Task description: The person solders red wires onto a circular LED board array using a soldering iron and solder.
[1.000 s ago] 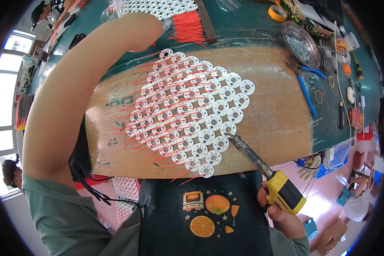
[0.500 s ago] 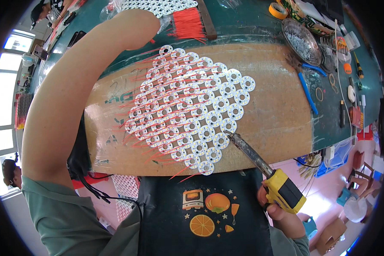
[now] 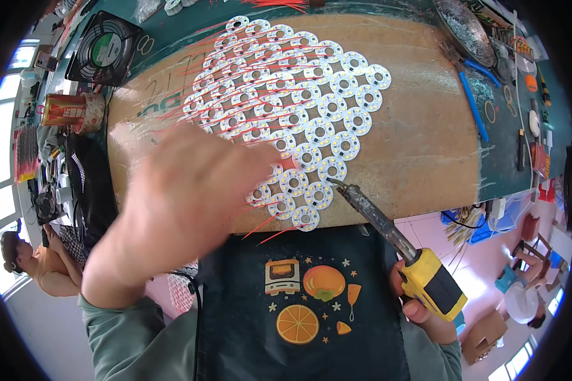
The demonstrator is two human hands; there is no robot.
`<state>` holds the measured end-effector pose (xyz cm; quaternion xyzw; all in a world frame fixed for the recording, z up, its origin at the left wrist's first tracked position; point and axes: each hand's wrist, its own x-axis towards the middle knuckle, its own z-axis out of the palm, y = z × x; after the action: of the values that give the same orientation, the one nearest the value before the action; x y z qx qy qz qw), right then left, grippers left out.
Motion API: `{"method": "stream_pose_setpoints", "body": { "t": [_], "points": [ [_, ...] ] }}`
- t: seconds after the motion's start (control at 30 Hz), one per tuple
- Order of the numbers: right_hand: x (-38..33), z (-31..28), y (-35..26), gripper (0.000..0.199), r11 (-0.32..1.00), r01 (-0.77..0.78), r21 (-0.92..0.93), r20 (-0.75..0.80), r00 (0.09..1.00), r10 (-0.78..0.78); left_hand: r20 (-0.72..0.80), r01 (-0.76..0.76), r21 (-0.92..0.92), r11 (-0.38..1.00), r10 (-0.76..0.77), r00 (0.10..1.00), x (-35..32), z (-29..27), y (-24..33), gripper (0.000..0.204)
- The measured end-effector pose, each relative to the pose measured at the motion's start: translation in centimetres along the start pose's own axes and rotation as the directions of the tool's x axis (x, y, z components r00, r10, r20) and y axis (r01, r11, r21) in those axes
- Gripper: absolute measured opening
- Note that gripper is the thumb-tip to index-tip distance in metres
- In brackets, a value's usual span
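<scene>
A sheet of round white LED boards [image 3: 319, 131] lies on the brown board [image 3: 419, 140], joined edge to edge. Thin red wires [image 3: 200, 95] run across its left part and stick out past the edge. My right hand [image 3: 416, 311] is closed round the yellow and black handle of a soldering iron [image 3: 388, 232]. The iron's tip reaches a ring on the sheet's lower right edge. My left hand [image 3: 197, 184], blurred, hangs over the sheet's lower left, its fingers bunched and pointing to the lower rings. What those fingers hold is too blurred to make out.
Blue-handled pliers [image 3: 473, 101] and a metal dish [image 3: 467, 28] of small bits lie at the right. A black fan [image 3: 105, 47] and a tin [image 3: 92, 113] stand at the left. Red wires [image 3: 276, 5] lie at the far edge. A person [image 3: 51, 260] sits at the left.
My left hand has come back from the red wire bundle at the far side to the sheet's lower rings. The soldering iron still meets the right edge. The view has tilted nearer.
</scene>
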<state>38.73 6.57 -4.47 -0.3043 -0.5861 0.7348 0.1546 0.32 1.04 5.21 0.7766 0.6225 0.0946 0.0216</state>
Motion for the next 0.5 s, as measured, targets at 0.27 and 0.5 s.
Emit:
{"method": "stream_pose_setpoints", "body": {
  "t": [0.27, 0.5],
  "points": [
    [-0.4, -0.1, -0.3, 0.061, 0.966, 0.071, -0.25, 0.091, 0.995, -0.049, -0.088, 0.049, -0.218, 0.975, -0.07, 0.994, -3.9, 4.4, 4.5, 0.032],
    [-1.3, 0.0, 1.4, 0.065, 0.948, 0.124, -0.292, 0.084, 0.991, -0.104, -0.183, -0.041, -0.185, 0.982, 0.006, 0.983, -4.8, 5.8, 4.7, 0.037]
  ]
}}
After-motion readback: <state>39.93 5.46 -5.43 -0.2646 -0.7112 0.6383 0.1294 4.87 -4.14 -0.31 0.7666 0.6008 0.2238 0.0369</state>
